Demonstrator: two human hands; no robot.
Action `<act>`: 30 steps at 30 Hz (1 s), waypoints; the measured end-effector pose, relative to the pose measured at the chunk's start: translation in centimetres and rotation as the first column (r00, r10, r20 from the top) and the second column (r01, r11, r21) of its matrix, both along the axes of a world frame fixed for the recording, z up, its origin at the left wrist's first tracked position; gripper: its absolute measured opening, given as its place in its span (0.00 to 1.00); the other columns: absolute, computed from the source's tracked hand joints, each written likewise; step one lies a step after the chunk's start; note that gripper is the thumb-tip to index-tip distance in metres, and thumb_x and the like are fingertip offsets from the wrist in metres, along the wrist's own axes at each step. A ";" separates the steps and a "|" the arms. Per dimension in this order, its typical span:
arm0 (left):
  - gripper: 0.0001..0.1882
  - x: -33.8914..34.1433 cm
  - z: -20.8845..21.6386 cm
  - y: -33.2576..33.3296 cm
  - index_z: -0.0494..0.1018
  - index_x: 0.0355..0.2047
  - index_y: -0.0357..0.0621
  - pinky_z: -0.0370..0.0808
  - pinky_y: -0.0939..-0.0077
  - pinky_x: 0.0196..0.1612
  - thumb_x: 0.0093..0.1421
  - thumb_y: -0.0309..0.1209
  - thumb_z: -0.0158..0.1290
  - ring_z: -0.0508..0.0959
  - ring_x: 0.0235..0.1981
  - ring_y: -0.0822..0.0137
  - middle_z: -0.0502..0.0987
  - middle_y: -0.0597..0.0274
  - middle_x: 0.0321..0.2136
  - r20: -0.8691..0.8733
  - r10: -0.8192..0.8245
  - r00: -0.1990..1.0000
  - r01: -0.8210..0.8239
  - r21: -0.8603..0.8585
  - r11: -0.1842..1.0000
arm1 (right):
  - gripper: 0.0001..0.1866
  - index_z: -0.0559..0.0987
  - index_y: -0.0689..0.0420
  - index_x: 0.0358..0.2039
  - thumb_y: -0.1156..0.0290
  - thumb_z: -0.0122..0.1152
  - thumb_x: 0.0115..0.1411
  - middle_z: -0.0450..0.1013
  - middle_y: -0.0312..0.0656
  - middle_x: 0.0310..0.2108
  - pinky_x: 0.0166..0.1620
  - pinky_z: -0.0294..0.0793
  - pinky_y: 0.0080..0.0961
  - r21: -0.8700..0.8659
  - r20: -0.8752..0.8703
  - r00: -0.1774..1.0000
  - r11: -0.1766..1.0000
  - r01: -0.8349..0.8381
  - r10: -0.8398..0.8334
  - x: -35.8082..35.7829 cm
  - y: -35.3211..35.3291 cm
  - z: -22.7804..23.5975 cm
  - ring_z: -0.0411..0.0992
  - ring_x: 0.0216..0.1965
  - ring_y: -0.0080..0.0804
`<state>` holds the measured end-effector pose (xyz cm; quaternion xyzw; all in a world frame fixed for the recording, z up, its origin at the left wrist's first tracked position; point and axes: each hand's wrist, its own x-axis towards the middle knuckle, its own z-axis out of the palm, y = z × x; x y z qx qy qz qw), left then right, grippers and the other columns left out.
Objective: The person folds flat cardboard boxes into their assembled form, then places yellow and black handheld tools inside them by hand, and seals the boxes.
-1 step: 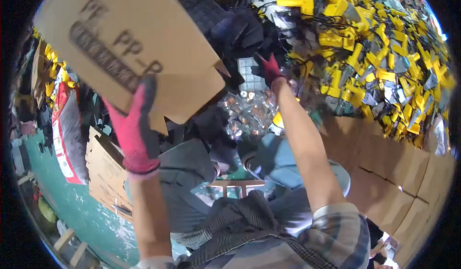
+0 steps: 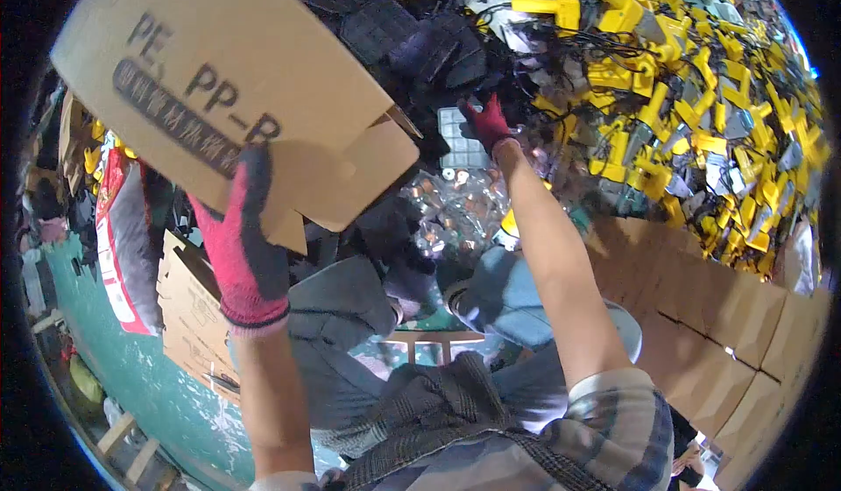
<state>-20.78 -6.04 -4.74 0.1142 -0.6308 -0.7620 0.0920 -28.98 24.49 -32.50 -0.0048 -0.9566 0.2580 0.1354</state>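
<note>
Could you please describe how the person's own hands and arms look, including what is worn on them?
The left hand wears a pink and dark grey glove; the right hand wears a similar one. Left forearm and right forearm are bare. The right sleeve is checked in pale and dark tones; of the left sleeve, only a pale edge shows.

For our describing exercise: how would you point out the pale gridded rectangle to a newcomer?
Start at the big yellow heap on the right. Left of it is the gloved right hand, then the pale gridded rectangle. Its light colour sets it apart from the black pieces above.
</note>
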 end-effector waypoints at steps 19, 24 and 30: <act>0.22 -2.5 -4.5 2.0 0.60 0.47 0.40 0.66 0.68 0.47 0.53 0.35 0.47 0.68 0.44 0.61 0.67 0.57 0.42 0.081 -0.343 0.936 0.193 0.696 0.691 | 0.17 0.72 0.61 0.36 0.81 0.56 0.41 0.69 0.44 0.37 0.44 0.65 0.23 -0.579 -0.061 0.995 0.815 0.030 -0.080 16.7 -5.7 23.8 0.67 0.40 0.31; 0.22 -2.3 -4.7 3.0 0.59 0.47 0.39 0.64 0.67 0.49 0.55 0.36 0.45 0.67 0.45 0.60 0.67 0.55 0.43 -0.008 -0.511 0.860 0.283 0.839 0.464 | 0.15 0.73 0.61 0.36 0.80 0.56 0.44 0.71 0.42 0.34 0.40 0.67 0.21 -0.612 -0.133 0.965 0.785 0.100 -0.226 14.5 -7.8 23.1 0.69 0.35 0.29; 0.26 -1.9 -3.9 4.4 0.58 0.50 0.44 0.63 0.58 0.48 0.55 0.45 0.43 0.65 0.48 0.56 0.64 0.54 0.47 -0.045 -0.543 0.839 0.410 0.708 0.575 | 0.12 0.73 0.62 0.33 0.81 0.54 0.44 0.71 0.43 0.32 0.39 0.67 0.22 -0.653 -0.263 0.883 0.745 0.133 -0.388 13.8 -8.1 22.5 0.70 0.34 0.31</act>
